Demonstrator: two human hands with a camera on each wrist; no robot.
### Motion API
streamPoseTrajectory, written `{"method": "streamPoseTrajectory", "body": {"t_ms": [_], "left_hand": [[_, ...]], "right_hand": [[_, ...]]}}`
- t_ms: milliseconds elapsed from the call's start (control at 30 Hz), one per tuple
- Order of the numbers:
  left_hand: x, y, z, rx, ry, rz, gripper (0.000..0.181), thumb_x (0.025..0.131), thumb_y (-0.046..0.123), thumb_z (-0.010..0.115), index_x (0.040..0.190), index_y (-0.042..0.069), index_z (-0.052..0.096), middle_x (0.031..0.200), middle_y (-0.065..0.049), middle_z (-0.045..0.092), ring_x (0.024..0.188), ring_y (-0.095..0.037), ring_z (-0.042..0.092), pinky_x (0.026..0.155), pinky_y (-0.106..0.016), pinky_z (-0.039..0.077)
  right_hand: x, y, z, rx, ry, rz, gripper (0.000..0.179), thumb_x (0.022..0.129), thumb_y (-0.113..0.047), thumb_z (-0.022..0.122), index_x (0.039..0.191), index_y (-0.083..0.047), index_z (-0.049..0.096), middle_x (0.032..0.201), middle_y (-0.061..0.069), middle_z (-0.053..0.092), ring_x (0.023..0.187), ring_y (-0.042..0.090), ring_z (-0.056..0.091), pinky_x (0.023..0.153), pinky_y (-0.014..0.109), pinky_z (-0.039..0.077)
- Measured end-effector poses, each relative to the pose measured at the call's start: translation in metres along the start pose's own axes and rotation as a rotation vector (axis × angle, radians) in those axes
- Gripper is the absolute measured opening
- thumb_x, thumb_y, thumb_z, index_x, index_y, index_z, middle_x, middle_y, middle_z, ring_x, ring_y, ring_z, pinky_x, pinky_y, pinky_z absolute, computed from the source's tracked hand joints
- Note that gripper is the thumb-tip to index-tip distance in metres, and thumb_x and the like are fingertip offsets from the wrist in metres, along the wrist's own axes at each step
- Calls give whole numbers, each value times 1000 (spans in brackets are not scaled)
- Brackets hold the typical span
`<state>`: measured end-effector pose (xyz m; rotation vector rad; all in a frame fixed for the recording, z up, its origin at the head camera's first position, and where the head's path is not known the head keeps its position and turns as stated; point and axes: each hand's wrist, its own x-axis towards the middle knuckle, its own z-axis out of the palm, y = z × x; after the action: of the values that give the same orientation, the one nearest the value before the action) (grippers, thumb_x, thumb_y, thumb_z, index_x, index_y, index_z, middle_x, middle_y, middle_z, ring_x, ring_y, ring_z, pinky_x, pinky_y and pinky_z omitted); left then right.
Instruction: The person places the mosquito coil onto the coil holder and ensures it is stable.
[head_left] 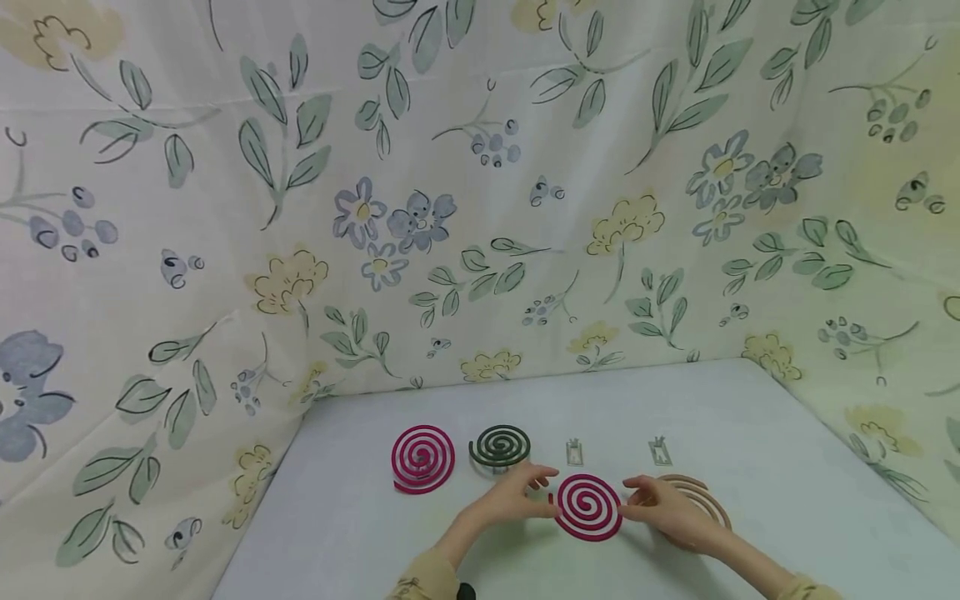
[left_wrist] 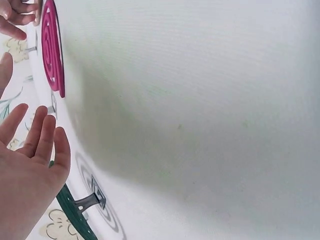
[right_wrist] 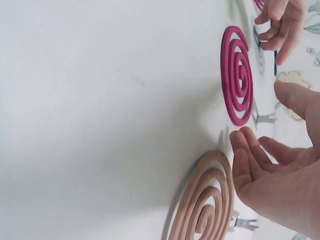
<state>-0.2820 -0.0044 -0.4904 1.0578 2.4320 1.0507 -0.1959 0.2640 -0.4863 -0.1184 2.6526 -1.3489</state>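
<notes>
A pink mosquito coil (head_left: 587,507) lies between the two hands, its spiral facing up. At its left side is my left hand (head_left: 517,493), fingers spread and loosely bent, gripping nothing; the left wrist view shows this hand (left_wrist: 35,165) apart from the coil (left_wrist: 52,50). My right hand (head_left: 671,510) hovers at the coil's right edge with its thumb near the rim. In the right wrist view the right hand (right_wrist: 280,165) has relaxed fingers close to the pink coil (right_wrist: 236,77); whether they touch it I cannot tell. Partly under that hand lies a tan coil (right_wrist: 200,200).
A second pink coil (head_left: 422,475) sits at the left of the white table (head_left: 337,533). Beside it a dark green coil (head_left: 501,446) rests raised on a metal stand (left_wrist: 89,201). Two small metal stands, one left (head_left: 574,454) and one right (head_left: 660,452), lie behind the hands. Floral cloth (head_left: 480,208) surrounds the table.
</notes>
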Motion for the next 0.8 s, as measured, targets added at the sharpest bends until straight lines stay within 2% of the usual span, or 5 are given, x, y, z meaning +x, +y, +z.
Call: {"method": "streamPoseTrajectory", "body": {"t_ms": [100, 233, 400, 567, 800], "left_hand": [[4, -5, 4, 40, -3, 3, 57, 78, 23, 76, 129, 7, 55, 111, -11, 59, 100, -19, 55, 84, -23, 45], [8, -10, 9, 53, -27, -32, 61, 75, 24, 79, 129, 10, 55, 105, -5, 56, 95, -12, 51, 82, -21, 42], [12, -14, 13, 40, -53, -63, 64, 74, 24, 80, 131, 11, 54, 103, 0, 52, 90, -7, 44, 79, -19, 38], [12, -14, 15, 54, -47, -75, 62, 71, 21, 82, 126, 10, 58, 99, 2, 48, 89, -5, 43, 80, -19, 38], [8, -10, 14, 30, -28, -95, 54, 71, 17, 81, 121, 10, 61, 100, 1, 49, 94, -7, 46, 84, -21, 40]], "right_hand": [[0, 0, 1, -90, 8, -45, 55, 84, -24, 70, 120, 12, 52, 91, 5, 60, 83, 13, 56, 68, 24, 47], [2, -1, 4, -208, 16, -130, 53, 80, -21, 74, 115, 14, 55, 88, 5, 60, 76, 9, 53, 64, 21, 45], [6, 1, 9, -264, 32, -185, 53, 76, -19, 76, 110, 16, 56, 85, 5, 56, 72, 6, 46, 61, 21, 42], [13, 8, 15, -317, 69, -145, 54, 70, -19, 80, 108, 12, 59, 82, 2, 52, 70, 5, 40, 60, 22, 40], [18, 14, 23, -333, 101, -63, 59, 65, -16, 84, 113, 7, 59, 83, 1, 51, 71, 11, 41, 60, 22, 38]]}}
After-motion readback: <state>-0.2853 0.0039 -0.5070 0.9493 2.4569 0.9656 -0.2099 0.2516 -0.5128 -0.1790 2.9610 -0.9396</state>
